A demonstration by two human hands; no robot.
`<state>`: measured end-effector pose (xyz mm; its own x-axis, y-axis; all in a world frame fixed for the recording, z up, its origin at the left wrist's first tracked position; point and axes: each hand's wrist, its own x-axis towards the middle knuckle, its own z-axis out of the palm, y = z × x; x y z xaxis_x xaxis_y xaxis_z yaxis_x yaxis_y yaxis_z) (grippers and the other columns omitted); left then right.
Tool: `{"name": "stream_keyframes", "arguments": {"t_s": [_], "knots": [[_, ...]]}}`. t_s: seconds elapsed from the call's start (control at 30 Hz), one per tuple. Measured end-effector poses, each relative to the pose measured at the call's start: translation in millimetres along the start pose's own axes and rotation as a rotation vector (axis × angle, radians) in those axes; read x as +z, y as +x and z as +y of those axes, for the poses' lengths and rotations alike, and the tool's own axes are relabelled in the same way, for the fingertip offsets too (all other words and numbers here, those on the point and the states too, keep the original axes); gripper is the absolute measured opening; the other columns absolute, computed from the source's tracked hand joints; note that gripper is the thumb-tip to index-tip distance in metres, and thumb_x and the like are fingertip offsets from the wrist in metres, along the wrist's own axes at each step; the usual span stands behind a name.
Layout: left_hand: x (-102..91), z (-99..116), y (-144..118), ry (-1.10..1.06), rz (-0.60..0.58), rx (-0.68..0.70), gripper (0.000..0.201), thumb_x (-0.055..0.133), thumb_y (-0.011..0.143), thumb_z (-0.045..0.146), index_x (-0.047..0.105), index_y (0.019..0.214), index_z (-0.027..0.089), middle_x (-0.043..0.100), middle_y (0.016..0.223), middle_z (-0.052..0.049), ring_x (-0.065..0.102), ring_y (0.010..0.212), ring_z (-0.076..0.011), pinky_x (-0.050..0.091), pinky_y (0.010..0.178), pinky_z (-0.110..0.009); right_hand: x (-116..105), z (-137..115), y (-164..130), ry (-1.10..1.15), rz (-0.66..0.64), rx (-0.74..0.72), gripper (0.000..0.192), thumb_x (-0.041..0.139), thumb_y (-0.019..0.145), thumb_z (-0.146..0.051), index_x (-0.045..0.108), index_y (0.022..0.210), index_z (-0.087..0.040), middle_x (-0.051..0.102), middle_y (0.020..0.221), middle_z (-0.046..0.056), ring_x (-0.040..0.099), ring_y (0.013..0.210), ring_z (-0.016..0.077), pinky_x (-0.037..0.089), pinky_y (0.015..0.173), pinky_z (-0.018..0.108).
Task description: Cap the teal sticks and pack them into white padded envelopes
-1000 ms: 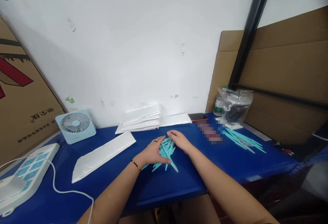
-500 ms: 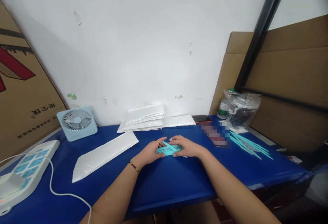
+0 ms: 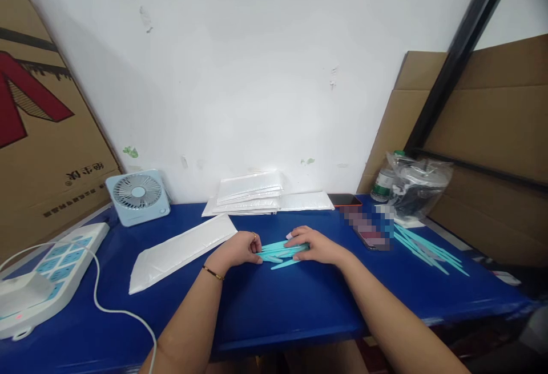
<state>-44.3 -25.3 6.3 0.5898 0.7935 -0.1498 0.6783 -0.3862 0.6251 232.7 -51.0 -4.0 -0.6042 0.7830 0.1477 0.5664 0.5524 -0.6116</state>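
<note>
left hand (image 3: 238, 249): just left of the frame's centre, fingers curled around the left end of the teal sticks (image 3: 280, 251), pressing them inward; a ring on one finger and a bracelet at the wrist.
right hand (image 3: 315, 246): just right of centre, palm down, fingers laid over the right end of the same bundle and closing on it.
teal sticks: gathered into a flat bundle lying crosswise on the blue table (image 3: 299, 305), between the two hands; one stick (image 3: 285, 263) pokes out below, slanted and not lined up with the rest.
doing this step well: it looks like squaring up a bundle, so push both ends in evenly, keep the sticks flat on the table, and tuck the stray one in before lifting, or it will likely slide free.
grip advice: thin, smooth sticks probably fan out under a loose hold, so pinch from both ends with steady pressure.
white envelope (image 3: 182, 251): lower left of centre, lying flat just beside the left hand, not touching it.
stack of envelopes (image 3: 252, 192): centre, against the wall.
spare sticks (image 3: 428, 246): right of the frame, well apart from the hands.
fan (image 3: 137, 196): left, by the wall.
</note>
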Motion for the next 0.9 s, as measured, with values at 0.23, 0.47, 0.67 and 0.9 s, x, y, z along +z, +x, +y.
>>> {"name": "stream_keyframes", "arguments": {"t_s": [0.23,0.47,0.67,0.9], "knots": [[-3.7,-1,1,-0.066,0.024,0.002,0.026,0.061,0.068,0.042,0.063,0.075,0.018,0.061,0.069,0.0,0.054,0.064,-0.0136,0.04,0.057,-0.022,7,2,2,0.051,0.12,-0.011,0.03,0.066,0.074,-0.044,0.071,0.099,-0.028,0.062,0.11,0.006,0.054,0.106,0.023,0.043,0.09,0.034],[-2.5,-3,15,0.073,0.335,0.014,0.023,0.053,0.076,0.04,0.063,0.076,0.019,0.059,0.069,0.0,0.053,0.065,-0.0142,0.036,0.056,-0.023,-1,15,10,0.041,0.277,0.08,0.026,0.057,0.082,-0.043,0.073,0.088,-0.024,0.067,0.083,0.004,0.058,0.082,0.0196,0.044,0.077,0.031],[0.6,-6,22,0.225,0.359,-0.039,0.016,0.056,0.076,0.035,0.065,0.081,0.022,0.062,0.08,-0.001,0.057,0.075,-0.0161,0.038,0.061,-0.025,-17,44,4,-0.033,0.293,0.226,0.027,0.06,0.078,-0.043,0.071,0.094,-0.024,0.064,0.091,0.005,0.057,0.086,0.0209,0.041,0.079,0.034],[6.4,1,22,0.205,0.287,0.035,0.022,0.064,0.069,0.042,0.067,0.08,0.023,0.063,0.086,-0.001,0.058,0.08,-0.0166,0.04,0.064,-0.024,-10,23,10,-0.201,0.235,0.234,0.013,0.063,0.077,-0.038,0.07,0.08,-0.027,0.058,0.098,0.004,0.049,0.098,0.0239,0.031,0.088,0.043]]}}
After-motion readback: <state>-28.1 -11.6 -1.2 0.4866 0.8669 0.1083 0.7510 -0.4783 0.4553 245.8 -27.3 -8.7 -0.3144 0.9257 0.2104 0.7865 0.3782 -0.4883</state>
